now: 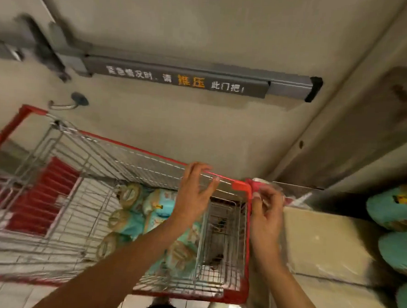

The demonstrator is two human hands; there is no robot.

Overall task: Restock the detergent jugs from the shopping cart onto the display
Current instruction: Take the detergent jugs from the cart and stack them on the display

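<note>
- steadying the shopping cart (150,154) was the step in hand, we judged: our left hand (192,196) lay on its red far rim at centre frame, fingers curled over the rail, holding no jug.
- our right hand (265,217) sat at the cart's right corner, just right of centre, with fingers bent close to the red edging. blur kept us from telling whether it pinched the corner or only touched it.
- the detergent jugs (132,211), teal with tan caps, sat down in the basket at lower centre, below and just left of our left wrist, apart from both hands.
- the display (330,242) stood at the right of the frame, its pale top just beside the cart's right side, with shelved jugs (394,208) stacked at the far right edge.
- to do this well, we reckoned the cart should be drawn snug and square to the display, so each lift became a short swing to the right.
- after that we would need to reach down past the rim, take one jug firmly near its top, and keep it clear of the wire.
</note>
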